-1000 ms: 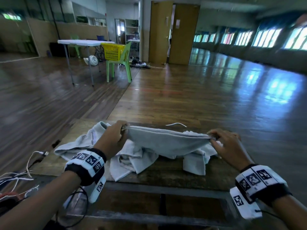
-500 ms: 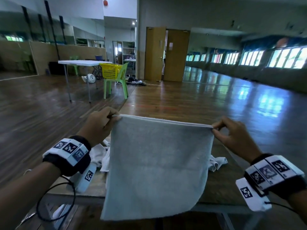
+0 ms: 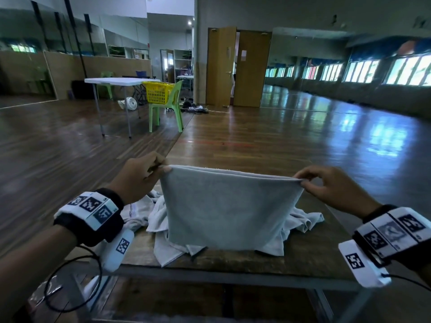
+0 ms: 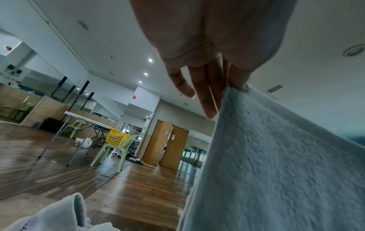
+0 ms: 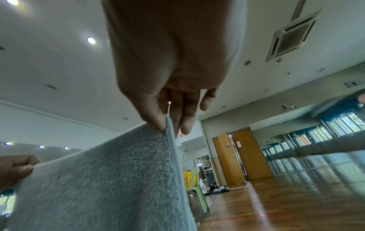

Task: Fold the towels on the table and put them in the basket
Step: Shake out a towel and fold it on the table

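A pale grey towel [image 3: 228, 206] hangs stretched flat between my two hands over the brown table [image 3: 321, 257]. My left hand [image 3: 163, 168] pinches its upper left corner, and the same pinch shows in the left wrist view [image 4: 235, 87]. My right hand [image 3: 302, 181] pinches the upper right corner, seen close in the right wrist view [image 5: 166, 125]. The towel's lower edge reaches the heap of other pale towels [image 3: 161, 229] lying on the table behind it. A yellow basket [image 3: 157, 92] sits far off on a green chair [image 3: 168, 113].
A white folding table [image 3: 119, 81] stands beside the green chair across the wooden floor. A small white fan [image 3: 130, 103] lies under it. Wooden double doors [image 3: 238, 66] are at the back. Cables hang below the near table edge at my left.
The towel went from a bunched strip on the heap to a full hanging sheet, and now it is lower, with its bottom edge down on the heap.
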Available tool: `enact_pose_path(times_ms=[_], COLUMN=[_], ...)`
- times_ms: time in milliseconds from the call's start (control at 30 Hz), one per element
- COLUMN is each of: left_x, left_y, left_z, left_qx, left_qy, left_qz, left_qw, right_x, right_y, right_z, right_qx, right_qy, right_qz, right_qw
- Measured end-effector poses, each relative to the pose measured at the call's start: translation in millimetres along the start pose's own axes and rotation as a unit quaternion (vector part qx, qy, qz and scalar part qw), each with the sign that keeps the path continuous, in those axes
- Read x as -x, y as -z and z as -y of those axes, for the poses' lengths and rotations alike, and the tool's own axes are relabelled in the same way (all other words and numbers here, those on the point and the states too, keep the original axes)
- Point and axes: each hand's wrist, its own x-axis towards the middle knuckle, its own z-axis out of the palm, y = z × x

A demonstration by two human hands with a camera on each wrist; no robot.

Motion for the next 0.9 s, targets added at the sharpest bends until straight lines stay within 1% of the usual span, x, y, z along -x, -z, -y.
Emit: enact_pose_path(times_ms=[33,67,133,167,200,300,367,433,467,567,667,700,800,900], left_x=[-1.6,-4.0,-8.9,-11.8,-14.6,-23.2,-27.6,-30.5,-31.7,-33.3,-32.3,-31.0,-18.1,7.3], left_y=[2.7,7.0,16.1,19.5,21.7,20.0,10.2,-4.9,-12.7,-38.4,-63.2,-71.7,-93.6,-112.4], left_z=[0.5,0.9,0.3,1.9,3.9,11.1,15.8,24.5,29.6,44.7,53.4,57.0,66.8,73.1], left_qx=[0.019,0.045,0.119,0.143,0.157,0.188,0.17,0.133,0.108,-0.012,-0.026,-0.034,-0.104,-0.121], left_qy=[0.01,0.03,0.065,0.069,0.068,0.076,0.092,0.121,0.126,0.121,0.142,0.142,0.133,0.111], left_qz=[0.036,0.088,0.194,0.221,0.232,0.229,0.24,0.246,0.244,0.225,0.192,0.183,0.176,0.177], left_qw=[0.999,0.995,0.972,0.962,0.957,0.952,0.951,0.952,0.956,0.967,0.971,0.972,0.97,0.97], right_x=[-0.4,-1.2,-3.4,-4.9,-6.4,-13.6,-20.5,-27.9,-31.3,-40.9,-51.9,-54.0,-50.3,-29.2], right_y=[2.7,5.6,10.9,13.7,16.2,16.4,7.6,-7.8,-16.5,-46.1,-78.9,-90.8,-125.4,-155.0], right_z=[0.4,0.8,-0.6,-1.7,-3.4,-10.0,-15.4,-22.7,-27.4,-41.9,-53.4,-56.8,-63.7,-67.3], right_qx=[-0.006,-0.017,-0.048,-0.067,-0.088,-0.134,-0.134,-0.118,-0.108,-0.07,-0.037,-0.035,-0.007,0.018], right_qy=[-0.011,-0.025,-0.052,-0.062,-0.07,-0.088,-0.096,-0.1,-0.106,-0.114,-0.128,-0.138,-0.161,-0.131], right_qz=[0.023,0.052,0.1,0.111,0.113,0.101,0.099,0.113,0.121,0.134,0.135,0.125,0.075,0.056], right_qw=[1.0,0.998,0.992,0.99,0.987,0.982,0.981,0.981,0.981,0.982,0.982,0.982,0.984,0.99])
